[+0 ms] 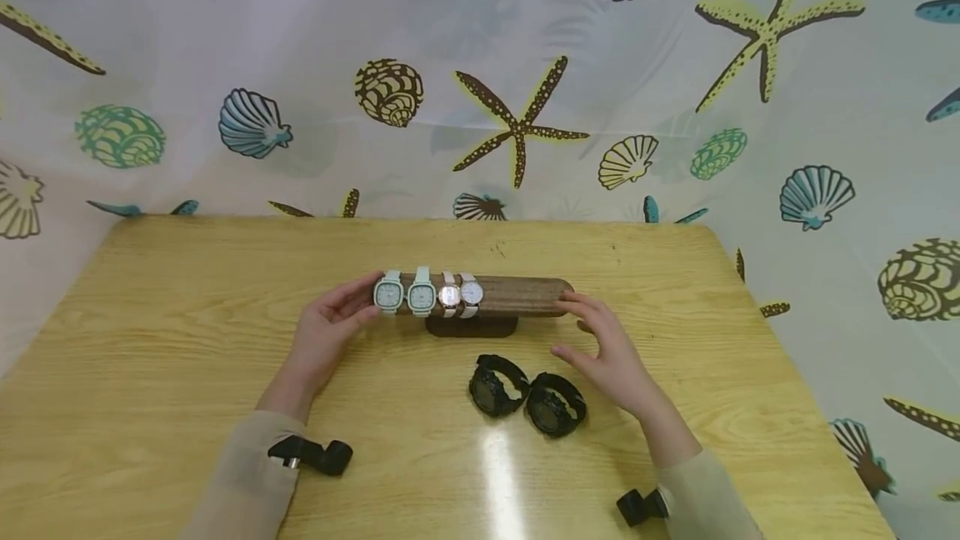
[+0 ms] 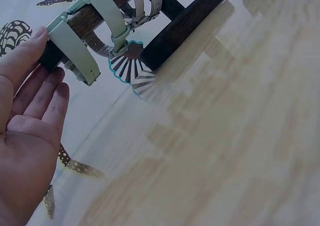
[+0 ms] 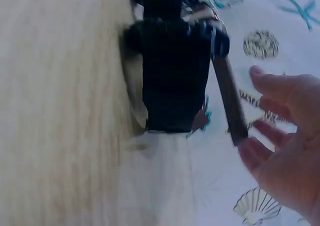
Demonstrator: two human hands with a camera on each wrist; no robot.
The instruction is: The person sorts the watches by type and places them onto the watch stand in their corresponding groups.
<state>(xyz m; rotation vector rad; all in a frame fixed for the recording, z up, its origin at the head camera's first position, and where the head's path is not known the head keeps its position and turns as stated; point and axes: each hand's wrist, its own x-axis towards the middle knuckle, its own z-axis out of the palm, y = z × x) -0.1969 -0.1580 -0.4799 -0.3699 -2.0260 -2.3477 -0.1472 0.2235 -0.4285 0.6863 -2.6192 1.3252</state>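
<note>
A dark wooden watch stand [image 1: 525,296] has its crossbar raised on a base [image 1: 472,327]. Toward its left end hang two pale green square watches [image 1: 388,295] and two small light-strapped watches [image 1: 472,292]. My left hand [image 1: 322,332] pinches the bar's left end, thumb beside the outermost green watch and fingers beneath, as the left wrist view shows. At the other end, my right hand [image 1: 613,357] touches the bar with its fingertips, fingers spread and thumb apart. Two black watches [image 1: 546,415] with closed straps lie on the table in front of the stand.
The wooden table [image 1: 187,340] ends at a back edge against a white cloth [image 1: 322,23] printed with shells and starfish. Black wrist-camera mounts [image 1: 327,457] sit at both sleeves. In the right wrist view a black watch [image 3: 175,75] looms close and blurred.
</note>
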